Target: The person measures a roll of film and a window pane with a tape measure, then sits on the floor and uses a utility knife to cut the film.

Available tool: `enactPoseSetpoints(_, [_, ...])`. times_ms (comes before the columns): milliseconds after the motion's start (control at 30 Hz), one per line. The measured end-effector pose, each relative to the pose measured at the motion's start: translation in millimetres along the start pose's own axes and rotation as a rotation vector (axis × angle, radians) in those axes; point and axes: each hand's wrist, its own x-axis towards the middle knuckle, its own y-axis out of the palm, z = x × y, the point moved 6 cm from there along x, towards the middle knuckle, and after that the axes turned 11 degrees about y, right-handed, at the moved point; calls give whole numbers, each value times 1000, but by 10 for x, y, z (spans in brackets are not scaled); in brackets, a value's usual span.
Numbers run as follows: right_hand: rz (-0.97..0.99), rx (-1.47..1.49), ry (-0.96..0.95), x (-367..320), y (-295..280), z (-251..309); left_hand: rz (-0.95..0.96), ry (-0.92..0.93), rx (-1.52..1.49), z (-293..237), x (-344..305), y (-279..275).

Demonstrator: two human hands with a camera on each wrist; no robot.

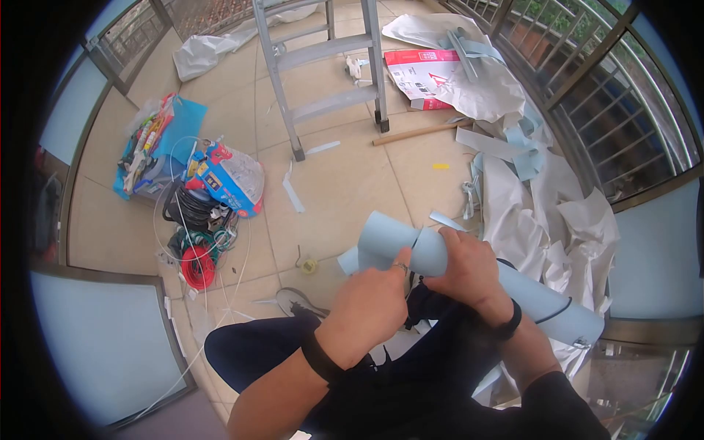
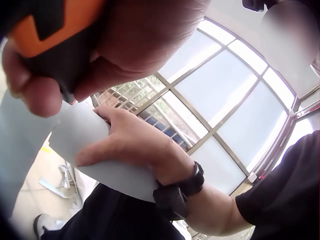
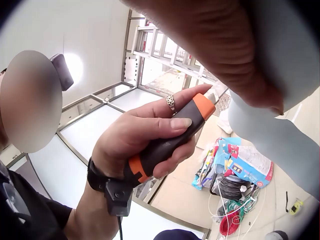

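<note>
A light-blue roll [image 1: 385,233] lies diagonally across the person's lap. The left hand [image 1: 367,312] grips an orange and black cutter [image 3: 172,145], its index finger stretched along the handle toward the roll. The cutter's tip is close to the roll's surface, where a thin dark line crosses it; whether it touches cannot be told. Just to the right of that line, the right hand [image 1: 473,271] holds the roll, thumb and fingers spread around it. In the left wrist view the same right hand [image 2: 135,137] wraps the roll [image 2: 122,177].
Ahead stands a metal stepladder [image 1: 334,51]. Crumpled white sheeting [image 1: 513,220] and blue offcuts lie on the right, near a wooden stick [image 1: 414,133]. To the left are bags [image 1: 231,176], cable and a red coil [image 1: 198,268]. A yellow tape measure [image 1: 309,265] rests on the floor.
</note>
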Motion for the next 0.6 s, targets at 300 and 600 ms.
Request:
enactPoseSetpoints(300, [-15, -39, -20, 14, 86, 24, 49, 38, -46, 313, -375, 559])
enactPoseSetpoints(600, [-68, 84, -23, 16, -225, 49, -78, -95, 60, 279, -814, 64])
